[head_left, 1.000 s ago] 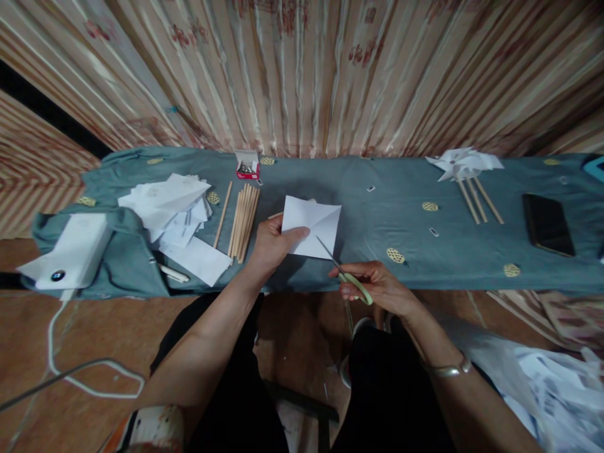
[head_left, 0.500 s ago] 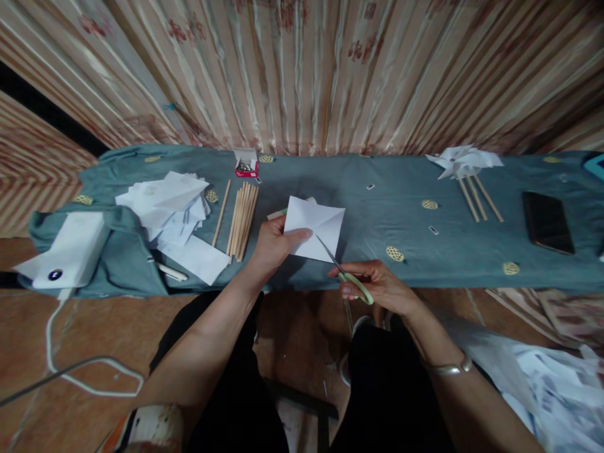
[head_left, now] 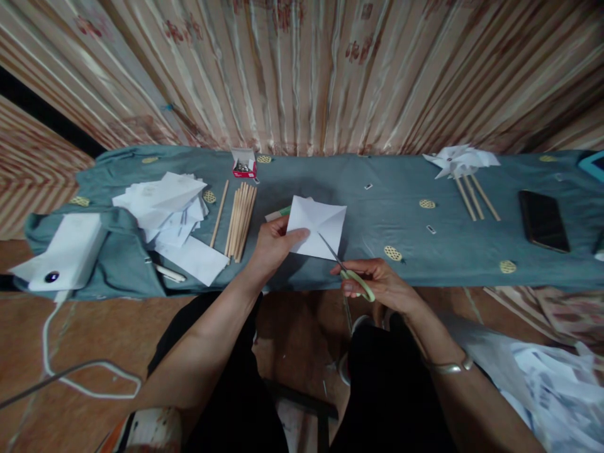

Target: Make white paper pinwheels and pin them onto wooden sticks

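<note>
We see a creased white paper square [head_left: 328, 219] held up at the middle of the cloth-covered desk [head_left: 325, 179], and we take it as the centre of our clock, with twelve toward the pleated curtain [head_left: 302, 82].

Our left hand [head_left: 274, 246], between eight and nine, pinches the square's left side, thumb pressed flat on top and fingers mostly hidden. Our right hand [head_left: 370, 280], at about four, is curled around the pale green handles of the scissors [head_left: 355, 284]. Their dark blade lies across the square from its lower edge, tip near the middle; we cannot tell how far it has cut.

Just beside the left hand, partly hidden, is a green-and-white item [head_left: 276, 214]. At nine, we have a bundle of wooden sticks [head_left: 241, 220], one loose stick [head_left: 219, 214] beside it and, farther out, a heap of white papers [head_left: 165, 204]. A red-and-white box [head_left: 245, 168] of small metal pieces stands open at ten.

Between two and three lie white paper pinwheels [head_left: 465, 162] on sticks. At three, well apart, we find a dark smartphone [head_left: 544, 220], near the desk's right end.
</note>
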A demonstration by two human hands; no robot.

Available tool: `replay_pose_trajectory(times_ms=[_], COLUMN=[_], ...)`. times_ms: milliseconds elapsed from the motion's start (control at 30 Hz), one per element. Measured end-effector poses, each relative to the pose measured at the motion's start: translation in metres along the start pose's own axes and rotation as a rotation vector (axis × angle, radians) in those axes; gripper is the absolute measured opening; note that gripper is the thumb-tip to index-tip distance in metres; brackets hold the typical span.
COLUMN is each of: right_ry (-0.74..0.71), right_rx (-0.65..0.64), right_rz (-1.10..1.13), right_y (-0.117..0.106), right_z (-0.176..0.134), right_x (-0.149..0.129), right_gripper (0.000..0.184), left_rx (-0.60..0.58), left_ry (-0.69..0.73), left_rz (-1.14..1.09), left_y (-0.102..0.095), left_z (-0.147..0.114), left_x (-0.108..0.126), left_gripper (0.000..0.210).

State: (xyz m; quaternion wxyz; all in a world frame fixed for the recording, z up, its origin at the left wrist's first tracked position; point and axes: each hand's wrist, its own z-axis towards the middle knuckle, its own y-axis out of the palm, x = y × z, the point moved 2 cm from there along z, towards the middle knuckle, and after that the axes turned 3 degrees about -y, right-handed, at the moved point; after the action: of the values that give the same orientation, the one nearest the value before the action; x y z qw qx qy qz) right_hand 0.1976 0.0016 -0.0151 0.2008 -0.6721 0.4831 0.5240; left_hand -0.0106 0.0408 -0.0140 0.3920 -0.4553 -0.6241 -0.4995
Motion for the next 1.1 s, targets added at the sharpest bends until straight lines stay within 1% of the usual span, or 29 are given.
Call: replay_pose_trajectory(times_ms=[300, 467, 633, 733, 800, 867, 933, 1000, 1033, 1100], right_ry=[0.058, 0.049, 0.022, 0.023, 0.025, 0.028, 0.031, 0.010, -0.022, -0.139], right_rx=[0.042, 0.045, 0.036, 0.012, -0.031, -0.079, -0.096, -0.045, 0.021, 0.229], right_rz=[0.018, -0.021, -0.088, -0.137, -0.166, -0.187, -0.198, -0.204, -0.206, -0.198], right_y=[0.001, 0.000, 0.001, 0.004, 0.004, 0.000, -0.009, -0.021, -0.027, -0.038], right_z=[0.000, -0.001, 0.000, -0.001, -0.004, -0.007, -0.011, -0.013, -0.013, -0.012], right_x=[0.002, 0.002, 0.001, -0.001, -0.004, -0.007, -0.010, -0.013, -0.015, -0.021], right_gripper=[0.043, 0.045, 0.045, 0.042, 0.041, 0.041, 0.041, 0.042, 0.042, 0.042], left_rx=[0.027, 0.027, 0.023, 0.027, 0.036, 0.051, 0.063, 0.061, 0.052, 0.016], left_ry=[-0.001, -0.007, 0.011, 0.004, -0.003, 0.000, 0.009, 0.012, 0.008, -0.009], left_rz=[0.013, 0.010, 0.019, 0.025, 0.034, 0.035, 0.028, 0.026, 0.032, 0.060], left_y=[0.001, 0.001, 0.000, 0.001, 0.000, -0.001, -0.003, -0.004, -0.003, 0.000], left_z=[-0.001, -0.001, 0.001, 0.001, 0.001, 0.000, 0.000, -0.001, -0.001, -0.002], left_x=[0.002, 0.000, -0.002, 0.000, 0.002, 0.004, 0.006, 0.006, 0.005, 0.003], left_gripper=[0.028, 0.033, 0.031, 0.029, 0.027, 0.026, 0.026, 0.026, 0.026, 0.027])
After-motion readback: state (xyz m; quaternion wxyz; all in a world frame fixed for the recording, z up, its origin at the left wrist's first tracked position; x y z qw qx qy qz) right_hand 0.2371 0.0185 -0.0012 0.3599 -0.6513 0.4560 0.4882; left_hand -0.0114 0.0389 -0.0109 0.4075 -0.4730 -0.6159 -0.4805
